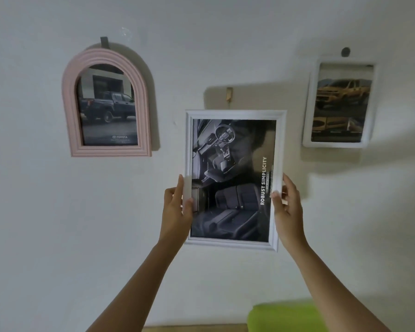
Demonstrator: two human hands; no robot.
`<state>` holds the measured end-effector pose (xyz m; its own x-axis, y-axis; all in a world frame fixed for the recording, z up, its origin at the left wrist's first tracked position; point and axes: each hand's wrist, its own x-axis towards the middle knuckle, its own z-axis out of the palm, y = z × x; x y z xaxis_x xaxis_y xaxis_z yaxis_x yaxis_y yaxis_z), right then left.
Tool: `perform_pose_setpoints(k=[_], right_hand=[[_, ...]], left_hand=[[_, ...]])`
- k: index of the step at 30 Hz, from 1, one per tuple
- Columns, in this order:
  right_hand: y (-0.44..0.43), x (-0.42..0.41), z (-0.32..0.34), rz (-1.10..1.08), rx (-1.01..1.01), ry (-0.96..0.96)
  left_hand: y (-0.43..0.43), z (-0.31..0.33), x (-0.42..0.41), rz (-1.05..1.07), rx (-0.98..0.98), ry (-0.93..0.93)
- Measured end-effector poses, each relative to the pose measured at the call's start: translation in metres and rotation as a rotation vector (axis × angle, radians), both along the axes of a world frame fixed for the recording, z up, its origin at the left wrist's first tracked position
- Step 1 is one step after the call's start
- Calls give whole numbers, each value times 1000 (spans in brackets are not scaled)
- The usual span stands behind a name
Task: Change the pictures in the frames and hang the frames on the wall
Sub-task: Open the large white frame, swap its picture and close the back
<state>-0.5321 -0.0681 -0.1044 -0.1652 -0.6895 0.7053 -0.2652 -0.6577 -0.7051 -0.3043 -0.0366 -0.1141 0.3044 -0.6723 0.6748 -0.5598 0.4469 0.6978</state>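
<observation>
Two hands hold the white frame (235, 114) up at the wall (34, 212): left hand (177, 208) pinches its left edge, right hand (287, 208) its right edge. Above the grip, a gold hook (229, 94); up-left, a pink frame (68, 104) hangs.

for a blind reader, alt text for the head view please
Left hand and right hand grip a white rectangular frame with a dark car-interior picture just below a brass hook. A pink arched frame hangs left, a small white frame right.

Green object (285, 317) half beyond bottom edge; fine print (120, 140) in pink frame (68, 104) illegible.
</observation>
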Motion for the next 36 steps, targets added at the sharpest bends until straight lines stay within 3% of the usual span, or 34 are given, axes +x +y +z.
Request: perform_pose_setpoints(k=[12,18,21,28,36], right_hand=[[155,-48,-160,185,329,-4],[214,-41,-199,207,457,-43],[227,-30,-206,200,355,42],[234,9,-209,116,42,327],[236,56,-221,29,-122,652]], left_hand=[[165,-165,-55,104,406,64],[217,-225,-60,94,695,49],[221,-224,-62,90,678,25],[189,-144,-85,-229,361,311],[180,-132,-45,-51,455,80]])
